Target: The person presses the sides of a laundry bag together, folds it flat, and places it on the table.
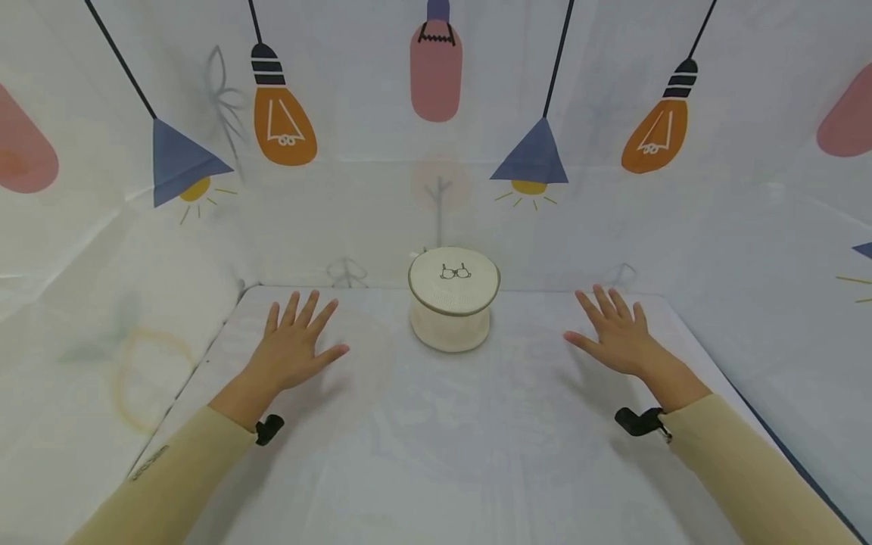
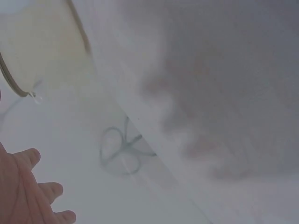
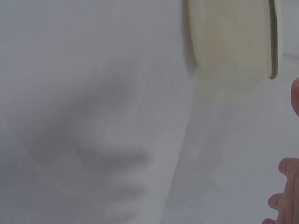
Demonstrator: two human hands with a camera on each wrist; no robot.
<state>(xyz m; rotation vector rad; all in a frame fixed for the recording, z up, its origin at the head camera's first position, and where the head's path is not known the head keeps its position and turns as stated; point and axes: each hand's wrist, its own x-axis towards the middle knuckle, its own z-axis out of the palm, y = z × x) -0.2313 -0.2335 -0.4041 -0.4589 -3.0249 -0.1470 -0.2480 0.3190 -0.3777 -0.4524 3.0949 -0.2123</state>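
Observation:
A round cream container [image 1: 451, 325] with a dark-edged lid, marked with a drawing of glasses, stands at the back middle of the white table. Left of it, my left hand [image 1: 289, 352] is held over the table with fingers spread, touching nothing. On the other side my right hand [image 1: 618, 337] hovers in the same way, fingers spread and holding nothing. Part of the cream container [image 2: 42, 42] shows at the upper left of the left wrist view, and its side [image 3: 231, 37] appears at the top of the right wrist view.
White sheeting [image 1: 368, 204] printed with lamps and bulbs rises behind the table [image 1: 450, 446] and along both sides. Black wrist straps [image 1: 269, 430] show at the sleeve cuffs. Shadows of both hands fall on the tabletop.

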